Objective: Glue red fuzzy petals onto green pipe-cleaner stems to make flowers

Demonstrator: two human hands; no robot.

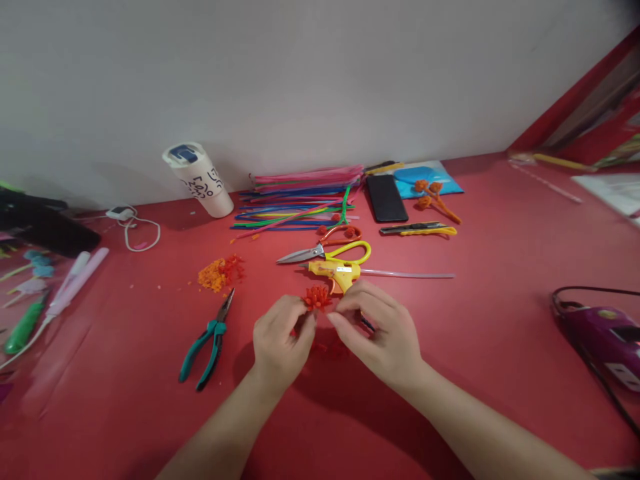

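A small red flower-like piece with many short spikes (317,298) is pinched between the thumb and fingers of my left hand (284,337). To its right, my right hand (383,330) has its thumb and index finger curled close together beside the flower. Whether anything tiny sits between those right fingertips is hidden. Just beyond my hands lie a yellow glue gun (335,270) with a clear glue stick in its back, and scissors (325,252) with one orange and one yellow handle. Red bits, partly covered by my hands, are on the table below them.
Teal-handled pliers (213,340) lie left, below a pile of orange and red clippings (217,273). Pipe cleaners (300,200), a phone (387,199), a utility knife (417,229) and an orange fuzzy branch (436,199) lie behind. A tumbler (200,180) stands by the wall; a purple device (605,340) is right.
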